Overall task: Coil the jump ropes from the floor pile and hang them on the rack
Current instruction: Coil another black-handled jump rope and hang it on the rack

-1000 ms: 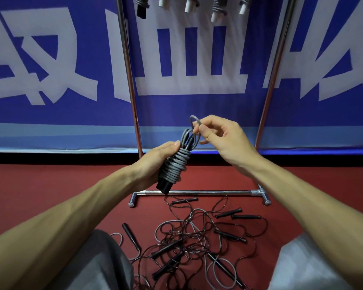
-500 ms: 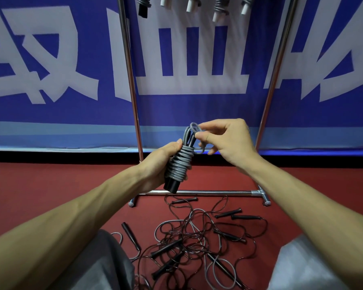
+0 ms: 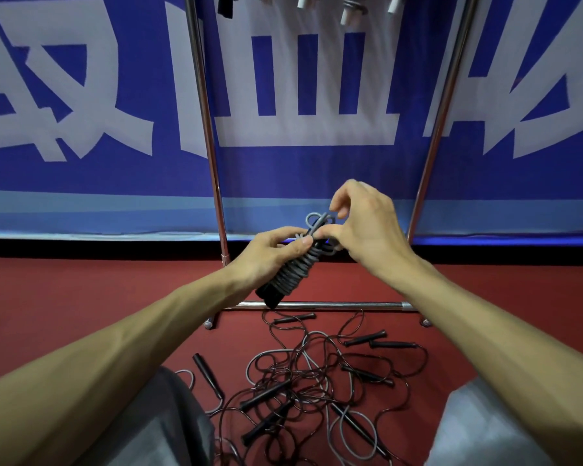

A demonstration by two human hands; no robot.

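Grey cord jump rope with black handles (image 3: 295, 270), wound into a tight bundle, just above the chrome tube rack's floor bar (image 3: 334, 305). Tipped from near-upright a second ago, end loop pulled down (wrap probably nearly locked, hanging next). Left hand (image 3: 266, 253) curled round the windings; right hand (image 3: 364, 227) pinching the loop. Long axis slanted: handles toward the bar, loop end away from it.

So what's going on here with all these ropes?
A person is bundling a grey jump rope with black handles. The left hand grips the wound bundle while the right hand pinches its loop end. A tangled pile of dark ropes lies on the red floor, and a few coiled ropes hang on the metal rack.
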